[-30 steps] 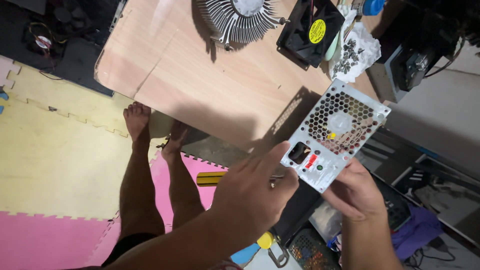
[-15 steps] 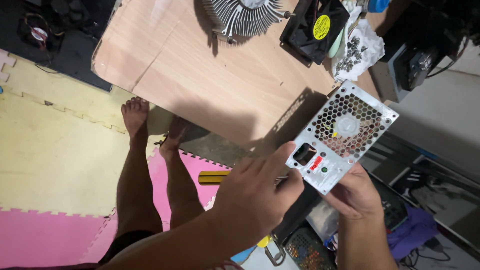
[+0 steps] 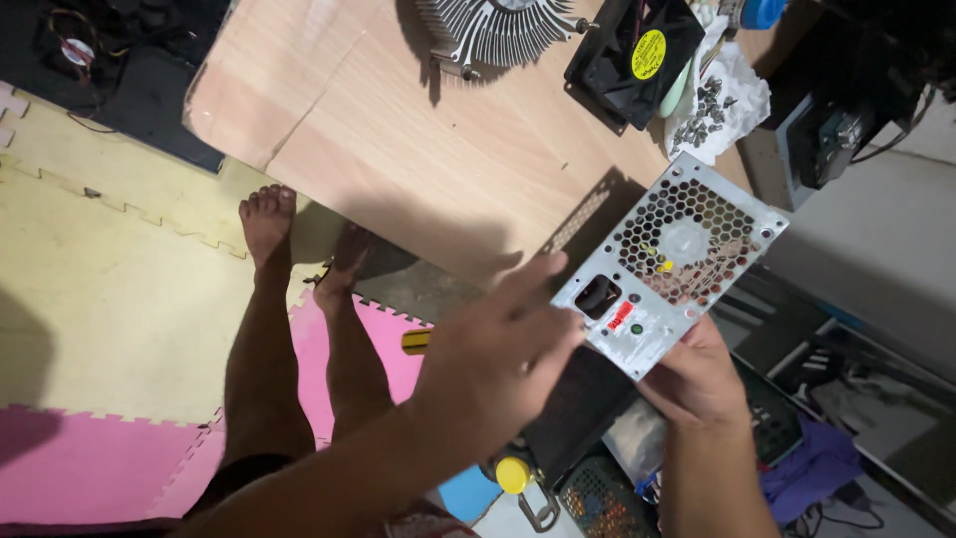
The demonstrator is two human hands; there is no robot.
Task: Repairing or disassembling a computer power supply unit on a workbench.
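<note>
I had the power supply [image 3: 675, 261] off the counter [image 3: 418, 149], held right of centre in the frame, its grille facing me. It was closed and whole; nothing on it looked undone yet. My right hand [image 3: 692, 379] gripped its lower corner from beneath, fingers clenched on the casing. My left hand [image 3: 493, 364] reached in from lower left, fingers loosely spread against its left edge, by the socket.
</note>
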